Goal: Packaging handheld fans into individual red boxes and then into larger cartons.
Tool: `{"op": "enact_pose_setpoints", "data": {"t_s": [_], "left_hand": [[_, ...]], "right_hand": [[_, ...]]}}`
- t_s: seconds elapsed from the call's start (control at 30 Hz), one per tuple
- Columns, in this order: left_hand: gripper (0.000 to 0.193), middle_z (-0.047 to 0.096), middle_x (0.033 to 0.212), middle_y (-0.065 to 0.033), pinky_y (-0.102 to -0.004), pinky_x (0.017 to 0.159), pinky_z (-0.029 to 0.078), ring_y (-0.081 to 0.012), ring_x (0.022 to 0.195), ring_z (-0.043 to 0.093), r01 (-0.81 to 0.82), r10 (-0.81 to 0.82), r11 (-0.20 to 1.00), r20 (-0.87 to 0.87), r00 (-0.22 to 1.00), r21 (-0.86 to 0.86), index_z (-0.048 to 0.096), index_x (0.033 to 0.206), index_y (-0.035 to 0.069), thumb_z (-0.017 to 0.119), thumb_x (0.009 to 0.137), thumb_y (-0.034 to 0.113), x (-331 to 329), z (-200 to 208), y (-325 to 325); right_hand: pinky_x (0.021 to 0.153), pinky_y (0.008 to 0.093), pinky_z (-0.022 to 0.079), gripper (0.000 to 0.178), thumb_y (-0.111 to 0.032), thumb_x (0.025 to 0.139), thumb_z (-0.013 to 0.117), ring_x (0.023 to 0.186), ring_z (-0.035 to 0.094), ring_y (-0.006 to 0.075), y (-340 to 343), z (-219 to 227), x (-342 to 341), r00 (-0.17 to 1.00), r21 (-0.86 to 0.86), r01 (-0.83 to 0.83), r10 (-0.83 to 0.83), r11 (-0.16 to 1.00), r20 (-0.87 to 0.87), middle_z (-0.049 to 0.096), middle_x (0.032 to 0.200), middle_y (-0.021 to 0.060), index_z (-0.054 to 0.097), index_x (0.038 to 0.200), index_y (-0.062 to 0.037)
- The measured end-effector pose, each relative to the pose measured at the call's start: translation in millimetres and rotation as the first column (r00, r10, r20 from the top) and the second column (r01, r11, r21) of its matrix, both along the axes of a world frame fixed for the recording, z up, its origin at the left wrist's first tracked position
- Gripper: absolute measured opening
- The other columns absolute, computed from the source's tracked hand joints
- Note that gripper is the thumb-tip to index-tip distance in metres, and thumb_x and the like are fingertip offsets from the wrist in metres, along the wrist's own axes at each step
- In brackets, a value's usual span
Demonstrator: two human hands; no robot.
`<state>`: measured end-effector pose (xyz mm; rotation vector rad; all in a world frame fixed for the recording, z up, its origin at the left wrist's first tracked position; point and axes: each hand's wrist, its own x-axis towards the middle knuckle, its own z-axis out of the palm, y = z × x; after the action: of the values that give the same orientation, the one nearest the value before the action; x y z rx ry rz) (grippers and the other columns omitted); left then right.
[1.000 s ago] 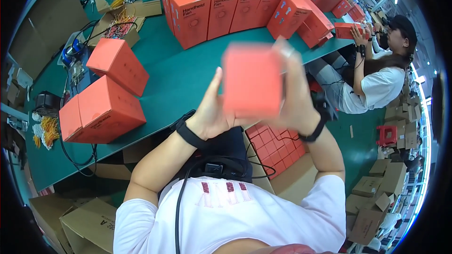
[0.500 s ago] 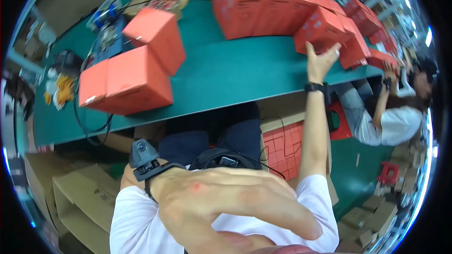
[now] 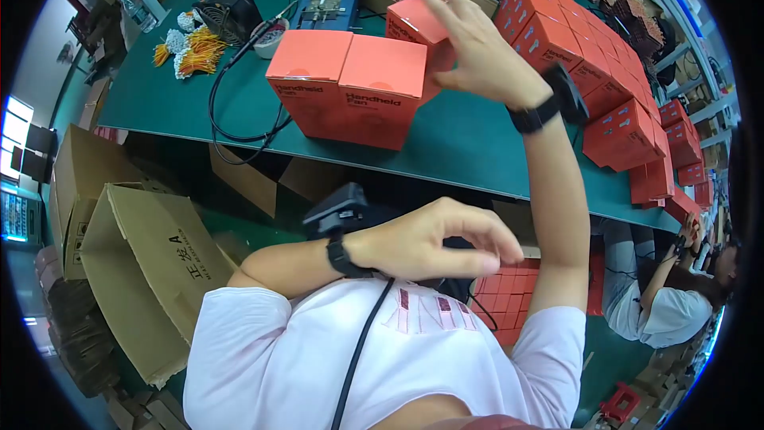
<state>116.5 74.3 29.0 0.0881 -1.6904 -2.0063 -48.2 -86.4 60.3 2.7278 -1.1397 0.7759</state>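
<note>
My right hand [image 3: 485,56] reaches over the green table with fingers spread, beside an orange-red box [image 3: 415,20]. Its thumb is close to that box's side; I cannot tell whether it touches. A pale wrap covers one fingertip. In front of this box, two more orange-red boxes [image 3: 374,115] stand side by side near the table edge. My left hand [image 3: 434,243] is held in front of my chest, away from the table, with its fingers loosely bent, thumb apart and nothing in it. Each wrist wears a black strap with a small device.
Several orange-red boxes [image 3: 557,40] stand in rows at the right. A blue fixture [image 3: 326,12], a black cable [image 3: 215,103] and orange-wired bundles [image 3: 199,52] lie on the left. An open cardboard carton [image 3: 151,271] is below at left. Another person [image 3: 668,302] sits far right.
My right hand has gone from the box row on the right to the single box nearer the middle. My left hand has dropped away from the camera to chest height. The view has turned.
</note>
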Motion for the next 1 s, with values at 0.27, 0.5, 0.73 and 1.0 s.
{"op": "enact_pose_setpoints", "data": {"t_s": [0.27,0.5,0.73,1.0], "left_hand": [[0.065,0.054,0.133,-0.0191,-0.0409,0.101,0.048,-0.0284,0.116,0.059,0.007,0.002,0.662,-0.012,1.000,0.749,0.033,0.147,0.003,0.052,0.100,0.044,-26.1,-81.7,-24.4],[0.073,0.055,0.128,-0.0107,-0.0426,0.105,0.037,-0.0215,0.123,0.051,-0.102,0.464,0.609,-0.250,0.850,0.786,0.041,0.138,0.007,0.060,0.091,0.061,-86.4,-68.0,-39.0],[0.081,0.056,0.123,-0.0088,-0.0352,0.098,0.046,-0.0195,0.114,0.056,-0.680,0.676,0.733,-0.132,0.725,0.023,0.041,0.131,0.005,0.091,0.068,0.015,-107.5,-72.3,-49.5],[0.087,0.054,0.121,-0.0131,-0.0387,0.093,0.048,-0.0301,0.108,0.057,-0.737,0.782,0.440,-0.184,0.595,-0.513,0.041,0.129,0.005,0.093,0.060,0.017,-114.7,-70.8,-54.1]], "right_hand": [[0.099,0.0449,0.047,0.091,-0.027,0.061,0.086,0.116,0.054,0.0400,19.5,16.5,-14.9,0.946,0.169,0.314,-0.324,0.934,0.034,0.048,0.130,0.0230,0.041,0.138,-0.0085],[0.104,0.0432,0.043,0.097,-0.023,0.065,0.092,0.127,0.047,0.0291,179.7,-58.3,-72.4,0.562,0.256,0.394,-0.452,0.883,0.693,0.040,0.140,0.0146,0.033,0.141,-0.0054],[0.108,0.0407,0.041,0.097,-0.009,0.075,0.083,0.128,0.052,0.0294,268.0,-49.5,-116.3,0.433,0.483,0.524,-0.707,0.702,0.559,0.039,0.150,0.0166,0.026,0.153,-0.0024],[0.089,0.0292,0.049,0.033,-0.008,0.086,0.072,0.099,0.064,0.0158,221.3,14.6,-103.5,0.627,0.238,0.569,-0.602,0.787,0.494,0.067,0.111,0.0092,0.065,0.117,0.0003]]}}
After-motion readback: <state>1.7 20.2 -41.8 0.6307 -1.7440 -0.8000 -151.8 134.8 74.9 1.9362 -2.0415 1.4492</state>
